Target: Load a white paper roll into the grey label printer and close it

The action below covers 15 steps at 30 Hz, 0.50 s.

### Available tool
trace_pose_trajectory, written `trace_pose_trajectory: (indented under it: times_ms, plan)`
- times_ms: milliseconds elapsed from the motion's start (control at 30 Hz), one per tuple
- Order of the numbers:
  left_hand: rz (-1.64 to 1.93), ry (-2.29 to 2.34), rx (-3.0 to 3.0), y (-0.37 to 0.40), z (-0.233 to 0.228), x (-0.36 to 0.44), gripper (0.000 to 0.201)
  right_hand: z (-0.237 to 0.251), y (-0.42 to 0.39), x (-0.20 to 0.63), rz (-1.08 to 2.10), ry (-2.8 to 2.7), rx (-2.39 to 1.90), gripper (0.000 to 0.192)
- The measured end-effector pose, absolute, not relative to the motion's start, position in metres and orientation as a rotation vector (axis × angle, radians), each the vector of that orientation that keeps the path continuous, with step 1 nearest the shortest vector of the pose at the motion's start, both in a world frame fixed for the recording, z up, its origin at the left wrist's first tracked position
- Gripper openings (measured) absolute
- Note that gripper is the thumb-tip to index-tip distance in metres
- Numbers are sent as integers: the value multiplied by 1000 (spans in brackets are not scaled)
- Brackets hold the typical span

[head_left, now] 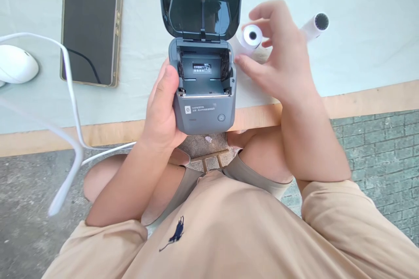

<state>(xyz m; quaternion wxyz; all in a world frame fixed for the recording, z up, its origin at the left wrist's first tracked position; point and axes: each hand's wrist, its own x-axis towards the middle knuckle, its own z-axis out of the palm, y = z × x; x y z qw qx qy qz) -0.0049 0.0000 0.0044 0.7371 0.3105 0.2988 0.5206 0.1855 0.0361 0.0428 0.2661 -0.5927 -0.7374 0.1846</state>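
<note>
Left hand [162, 111] clasps the open printer [203, 91]; right hand [278, 52] spread.
Paper roll [251, 37] under its fingers looks light, crushable; best pinched by its ends.

Outdoor work spot: cloth-covered table [360, 52] over paving bricks [376, 148] and gravel.
</note>
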Motion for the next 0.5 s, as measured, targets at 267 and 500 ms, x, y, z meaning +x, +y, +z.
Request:
trace_pose_trajectory:
  times_ms: [267,500]
  plan:
    - [1158,640,674,0,1,-6,35,53,39,219,-79,-1686,-1950,45]
    - [1171,628,695,1,1,-5,34,37,48,227,213,-1632,-2148,54]
